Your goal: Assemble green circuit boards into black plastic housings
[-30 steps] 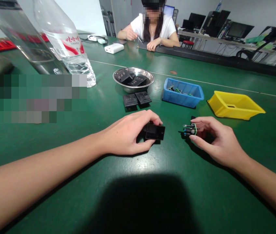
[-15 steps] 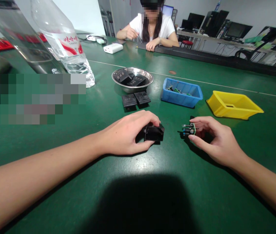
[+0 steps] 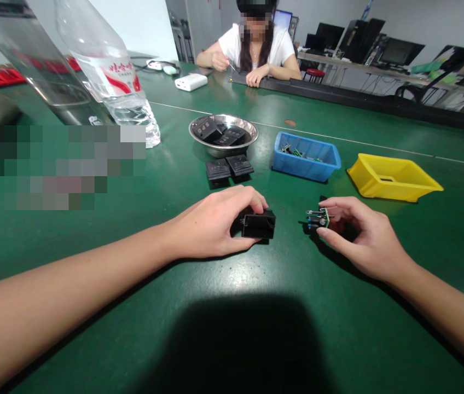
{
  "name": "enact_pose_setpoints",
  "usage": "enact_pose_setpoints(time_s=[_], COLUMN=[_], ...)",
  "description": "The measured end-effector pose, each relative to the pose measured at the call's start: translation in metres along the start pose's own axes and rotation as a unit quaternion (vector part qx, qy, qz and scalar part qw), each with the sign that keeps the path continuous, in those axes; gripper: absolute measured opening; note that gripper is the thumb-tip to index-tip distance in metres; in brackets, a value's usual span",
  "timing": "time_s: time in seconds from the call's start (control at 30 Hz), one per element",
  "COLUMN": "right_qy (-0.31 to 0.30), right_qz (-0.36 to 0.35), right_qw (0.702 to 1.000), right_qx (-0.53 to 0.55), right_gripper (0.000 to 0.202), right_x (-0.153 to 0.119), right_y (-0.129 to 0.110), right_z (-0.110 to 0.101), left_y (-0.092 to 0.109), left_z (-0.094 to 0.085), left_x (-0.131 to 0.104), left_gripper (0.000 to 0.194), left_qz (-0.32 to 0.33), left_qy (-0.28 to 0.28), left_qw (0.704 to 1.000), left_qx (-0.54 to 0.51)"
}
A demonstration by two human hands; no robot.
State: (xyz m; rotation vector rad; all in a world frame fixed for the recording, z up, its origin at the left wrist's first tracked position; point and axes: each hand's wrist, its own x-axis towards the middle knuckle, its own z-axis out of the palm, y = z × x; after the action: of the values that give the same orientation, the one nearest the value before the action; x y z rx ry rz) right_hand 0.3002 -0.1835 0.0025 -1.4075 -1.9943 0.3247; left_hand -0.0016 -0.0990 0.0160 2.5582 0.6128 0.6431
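Observation:
My left hand (image 3: 219, 224) grips a small black box-shaped housing (image 3: 259, 225) between thumb and fingers, its open hollow side facing me. To the right, my right hand (image 3: 363, 232) pinches a small green circuit board (image 3: 325, 218) by its edges, with metal prongs and dark parts pointing left. A gap of green table lies between the two held pieces. Beyond my left hand, two black covers (image 3: 218, 171) lie side by side, in front of a metal bowl (image 3: 224, 149) with black housings in it.
A blue bin (image 3: 303, 166) holds small circuit boards, with a yellow bin (image 3: 396, 186) to its right. Bottles (image 3: 112, 76) stand at the left. Across the green table (image 3: 232, 295) sits a person (image 3: 252, 49) with both hands near a long black strip (image 3: 338, 93).
The black housing has tilted slightly in my left hand, so its hollow inside shows more. My right hand has hardly moved. Across the table, the person's raised hand has shifted slightly.

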Motion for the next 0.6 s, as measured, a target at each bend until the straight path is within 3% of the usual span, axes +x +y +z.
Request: enact_pose_setpoints(time_s=[0.6], right_qy=[0.002], right_qz=[-0.003], right_qw=[1.0], right_qx=[-0.005], right_gripper=[0.033], right_x=[0.0004], right_y=[-0.0002], right_z=[0.0], left_y=[-0.0002], left_z=[-0.001], left_x=[0.0], left_gripper=[0.031], left_qz=[-0.008], left_qy=[-0.017], left_qw=[0.999], left_qx=[0.028])
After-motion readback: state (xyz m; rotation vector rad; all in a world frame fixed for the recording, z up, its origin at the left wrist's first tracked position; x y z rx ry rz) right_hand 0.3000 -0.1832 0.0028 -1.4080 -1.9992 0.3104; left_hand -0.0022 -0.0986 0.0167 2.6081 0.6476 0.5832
